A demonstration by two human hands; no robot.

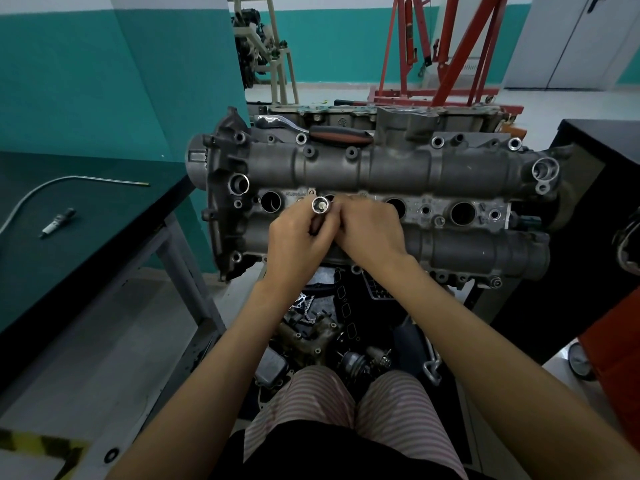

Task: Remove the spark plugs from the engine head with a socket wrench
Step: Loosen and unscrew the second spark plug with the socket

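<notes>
A grey engine head (pixel 398 168) lies across the stand in front of me, with a row of round spark plug wells along its middle. My left hand (pixel 298 237) grips a chrome socket (pixel 320 204) with its open end turned up; a pale plug tip shows inside it. My right hand (pixel 370 230) meets it from the right, fingertips pinching at the socket over the second well from the left. A ratchet wrench (pixel 332 133) with a black and orange grip lies on the far side of the head. One spark plug (pixel 57 223) lies on the dark bench at the left.
A thin bent metal tube (pixel 69 181) lies on the bench (pixel 104 237) at the left. Loose engine parts and gaskets (pixel 329 327) fill a tray below the head, near my knees. A red engine hoist (pixel 446 50) stands behind. A black cabinet (pixel 588 209) is at the right.
</notes>
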